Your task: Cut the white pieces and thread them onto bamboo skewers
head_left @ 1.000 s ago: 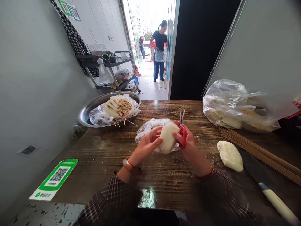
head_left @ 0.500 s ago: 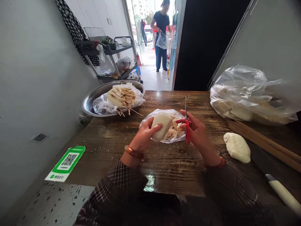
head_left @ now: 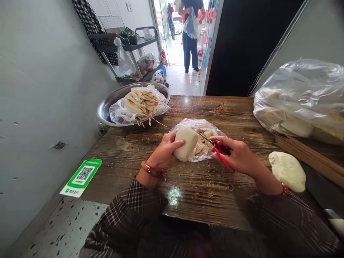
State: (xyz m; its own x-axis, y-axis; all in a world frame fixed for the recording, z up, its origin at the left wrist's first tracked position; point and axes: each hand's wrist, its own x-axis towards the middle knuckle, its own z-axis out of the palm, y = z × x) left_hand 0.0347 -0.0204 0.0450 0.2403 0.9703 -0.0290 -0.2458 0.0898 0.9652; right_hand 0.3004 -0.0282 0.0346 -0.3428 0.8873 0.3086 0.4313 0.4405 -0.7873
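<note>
My left hand (head_left: 168, 152) is closed around a smooth, rounded white block of dough-like food (head_left: 186, 144), thumb on its near face. In my right hand (head_left: 236, 154) is a pair of red-handled scissors (head_left: 222, 157), with fingers round the handles. The blades point up and left, and their tips are near the block's right edge; whether they touch it I cannot tell. Beneath both hands lies a clear plastic bag (head_left: 185, 123) with cut pale pieces (head_left: 202, 147) on it. A second pale lump (head_left: 287, 170) rests on the table at the right.
A metal basin (head_left: 103, 113) at the back left holds skewered pale food (head_left: 142, 102) on plastic. At right are a large filled plastic bag (head_left: 301, 96), wooden skewers (head_left: 309, 154) and a knife (head_left: 319, 188). A QR card (head_left: 82, 178) lies left. A person (head_left: 190, 39) stands in the doorway.
My right hand has turned the scissors from upright to slanting left, bringing the tips to the block. The view has shifted, and the person in the doorway appears nearer, still holding a plastic bag.
</note>
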